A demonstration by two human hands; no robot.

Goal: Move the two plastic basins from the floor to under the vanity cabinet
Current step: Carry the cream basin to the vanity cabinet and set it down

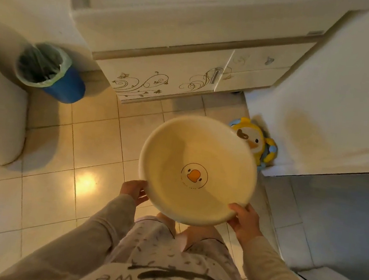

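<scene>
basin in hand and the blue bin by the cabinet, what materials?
Basin: looks like moulded plastic, cream, smooth semi-gloss, with a thin rolled rim and a printed duck face inside. Both hands, left and right, hold its near rim.
Bin: probably blue plastic with a matte look; a thin, crinkled, translucent greenish liner bag folds over its rim.

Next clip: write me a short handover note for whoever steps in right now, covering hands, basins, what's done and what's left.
Left hand grips the near-left rim of the basin; right hand grips the near-right rim. The basin, cream with a duck print, is held off the floor, open side up, in front of the vanity. Only one basin is visible; the second can't be located. A duck toy sits by the wall at right.
Done: basin lifted.
Left: slide it under the vanity, then find and move the second.
</scene>
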